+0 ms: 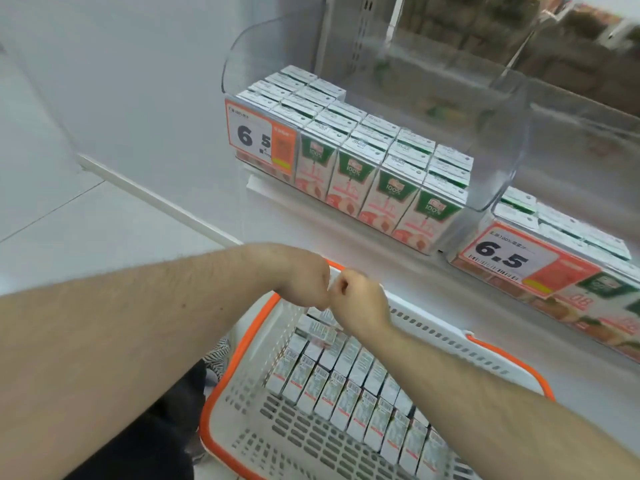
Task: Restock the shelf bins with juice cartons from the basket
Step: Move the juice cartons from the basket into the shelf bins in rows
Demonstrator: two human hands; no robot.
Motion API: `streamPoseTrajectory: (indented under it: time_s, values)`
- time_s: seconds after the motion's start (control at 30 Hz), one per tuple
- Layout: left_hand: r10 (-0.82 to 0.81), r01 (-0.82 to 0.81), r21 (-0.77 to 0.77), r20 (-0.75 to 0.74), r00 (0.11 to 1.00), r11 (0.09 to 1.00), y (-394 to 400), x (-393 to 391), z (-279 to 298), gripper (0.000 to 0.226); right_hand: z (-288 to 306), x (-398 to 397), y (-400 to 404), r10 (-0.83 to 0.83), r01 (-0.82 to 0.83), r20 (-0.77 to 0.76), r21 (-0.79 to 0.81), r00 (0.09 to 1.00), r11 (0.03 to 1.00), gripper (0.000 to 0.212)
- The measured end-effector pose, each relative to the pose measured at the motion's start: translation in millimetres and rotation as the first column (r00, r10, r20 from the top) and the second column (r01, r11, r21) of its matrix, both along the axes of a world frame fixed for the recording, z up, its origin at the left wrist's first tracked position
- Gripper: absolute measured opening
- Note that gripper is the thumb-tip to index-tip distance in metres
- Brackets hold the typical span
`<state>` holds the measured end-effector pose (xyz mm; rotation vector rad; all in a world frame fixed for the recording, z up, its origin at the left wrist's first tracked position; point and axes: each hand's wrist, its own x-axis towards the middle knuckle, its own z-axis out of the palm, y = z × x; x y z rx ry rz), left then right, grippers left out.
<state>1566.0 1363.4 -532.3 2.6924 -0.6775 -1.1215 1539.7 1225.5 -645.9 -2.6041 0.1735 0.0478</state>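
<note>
A white basket with an orange rim sits low in front of me, packed with rows of juice cartons standing upright. My left hand and my right hand meet knuckle to knuckle over the basket's far end, both bent downward with curled fingers. One juice carton is raised above its row right beneath them, and both hands seem to grip it; the fingertips are hidden. On the shelf, the left clear bin holds several rows of cartons.
A second bin of cartons with a 6.5 price tag stands on the shelf to the right. The left bin also carries a price tag. The white shelf front runs just beyond the basket. Pale floor tiles lie to the left.
</note>
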Motion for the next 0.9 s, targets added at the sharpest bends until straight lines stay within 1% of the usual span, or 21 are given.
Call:
streamPoseTrajectory:
  time_s: [0.03, 0.07, 0.1, 0.13, 0.17, 0.2, 0.3, 0.37, 0.47, 0.57, 0.6, 0.67, 0.7, 0.73, 0.77, 0.8, 0.83, 0.9]
  values:
    - [0.011, -0.011, -0.001, -0.019, 1.000, 1.000, 1, 4, -2, 0.036, -22, 1, 0, 0.062, -0.077, -0.145, -0.105, 0.987, 0.991, 0.010]
    - [0.017, -0.017, -0.001, -0.030, 0.999, 1.000, 1, 8, -4, 0.028, -42, 2, 1, 0.114, -0.166, -0.268, -0.180, 0.957, 0.970, 0.021]
    - [0.020, -0.020, -0.002, -0.033, 0.999, 1.000, 1, 12, -6, 0.020, -60, 4, 3, 0.144, -0.238, -0.364, -0.230, 0.920, 0.944, 0.036]
    - [0.022, -0.022, -0.003, -0.037, 0.999, 1.000, 0, 15, -7, 0.016, -74, 4, 6, 0.153, -0.286, -0.430, -0.264, 0.890, 0.921, 0.049]
    - [0.020, -0.020, -0.006, -0.044, 0.999, 1.000, 0, 17, -8, 0.015, -87, 4, 10, 0.155, -0.319, -0.464, -0.298, 0.872, 0.900, 0.058]
    - [0.014, -0.015, -0.012, -0.052, 0.999, 1.000, -1, 19, -9, 0.016, -98, 4, 14, 0.155, -0.337, -0.477, -0.324, 0.865, 0.884, 0.064]
    - [0.015, -0.018, -0.032, -0.101, 0.995, 0.999, -2, 24, -15, 0.014, -125, 4, 21, 0.105, -0.315, -0.448, -0.424, 0.888, 0.849, 0.075]
    - [0.020, -0.024, -0.029, -0.117, 0.993, 0.999, -3, 26, -17, 0.014, -134, 6, 22, 0.082, -0.320, -0.435, -0.508, 0.897, 0.800, 0.081]
    - [0.013, -0.016, -0.021, -0.128, 0.992, 1.000, -6, 27, -16, 0.013, -137, 7, 22, 0.082, -0.342, -0.440, -0.552, 0.894, 0.761, 0.080]
    - [0.016, -0.021, -0.038, -0.123, 0.992, 0.999, -7, 26, -13, 0.015, -134, 4, 16, 0.148, -0.390, -0.437, -0.537, 0.887, 0.748, 0.070]
    - [0.025, -0.031, -0.054, -0.117, 0.993, 0.998, -6, 25, -10, 0.020, -129, 2, 12, 0.170, -0.396, -0.435, -0.504, 0.884, 0.768, 0.068]
    - [0.053, -0.061, -0.082, -0.101, 0.993, 0.995, -3, 23, -2, 0.034, -113, -1, 2, 0.168, -0.344, -0.433, -0.370, 0.886, 0.863, 0.070]
    - [0.070, -0.079, -0.094, -0.092, 0.993, 0.992, 1, 23, 1, 0.036, -101, -4, -4, 0.155, -0.285, -0.432, -0.255, 0.888, 0.924, 0.069]
    - [0.092, -0.100, -0.109, -0.082, 0.992, 0.989, 5, 23, 4, 0.035, -88, -6, -11, 0.147, -0.208, -0.435, -0.095, 0.888, 0.973, 0.068]
    - [0.122, -0.130, -0.122, -0.073, 0.990, 0.984, 9, 23, 7, 0.035, -74, -9, -17, 0.150, -0.126, -0.437, 0.083, 0.887, 0.989, 0.065]
    - [0.154, -0.162, -0.137, -0.064, 0.986, 0.977, 14, 24, 10, 0.035, -58, -12, -23, 0.161, -0.059, -0.437, 0.239, 0.885, 0.969, 0.062]
    - [0.187, -0.194, -0.149, -0.059, 0.981, 0.970, 19, 24, 13, 0.038, -42, -14, -28, 0.174, -0.019, -0.421, 0.348, 0.890, 0.937, 0.060]
    - [0.247, -0.256, -0.190, -0.073, 0.966, 0.948, 27, 23, 20, 0.047, -7, -17, -34, 0.176, 0.029, -0.367, 0.491, 0.914, 0.871, 0.058]
